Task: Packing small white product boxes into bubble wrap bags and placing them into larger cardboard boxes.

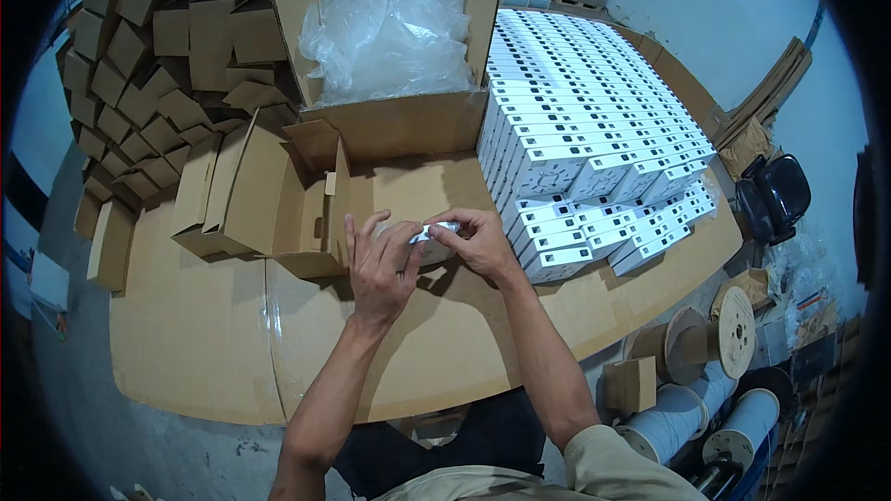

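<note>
Both my hands meet over the cardboard-covered table (200,334), around a small white box (434,250). My left hand (380,269) grips its left side with thumb and index finger near the top, other fingers raised. On the upper right, my right hand (478,243) is closed on the same box, thumb bent over its top edge. The fingers hide much of the box. To the left stands an open brown carton (311,237) with upright flaps. Right of my hands rises a large stack of white boxes (566,167), each with small dark marks on its edge.
Behind my hands, a large open carton (399,125) holds crumpled clear plastic bags (390,42). Many brown cartons (139,93) are piled at the far left. Cable spools (687,343), a small brown box (629,384) and a black chair (775,190) stand beyond the table's right edge.
</note>
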Demonstrator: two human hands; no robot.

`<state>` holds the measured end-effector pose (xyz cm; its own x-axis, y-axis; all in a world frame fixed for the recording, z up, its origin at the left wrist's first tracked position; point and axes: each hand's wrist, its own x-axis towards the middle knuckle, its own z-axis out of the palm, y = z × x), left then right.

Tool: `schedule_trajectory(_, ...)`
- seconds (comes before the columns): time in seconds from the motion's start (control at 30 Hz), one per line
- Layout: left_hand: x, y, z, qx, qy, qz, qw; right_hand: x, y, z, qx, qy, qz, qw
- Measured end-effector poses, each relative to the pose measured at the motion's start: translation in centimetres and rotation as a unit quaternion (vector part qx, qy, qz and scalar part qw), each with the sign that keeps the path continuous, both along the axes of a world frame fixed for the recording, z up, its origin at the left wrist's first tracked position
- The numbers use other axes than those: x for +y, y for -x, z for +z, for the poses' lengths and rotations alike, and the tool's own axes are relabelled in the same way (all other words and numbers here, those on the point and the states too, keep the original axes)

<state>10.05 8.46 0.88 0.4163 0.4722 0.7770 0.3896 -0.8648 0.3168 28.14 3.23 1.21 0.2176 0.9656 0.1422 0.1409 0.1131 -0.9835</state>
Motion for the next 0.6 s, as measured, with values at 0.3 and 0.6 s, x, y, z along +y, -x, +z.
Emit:
schedule_trajectory(0.3,0.7,0.1,-0.4,-0.129,0.285,-0.087,0.946,0.0,-0.6,-0.4,-0.026,-0.005,-0.01,1.0)
schedule_trajectory(0.6,1.2,0.3,-1.3,-0.167,0.4,-0.141,0.89,-1.2,0.0,2.0,-0.154,-0.062,0.007,0.986)
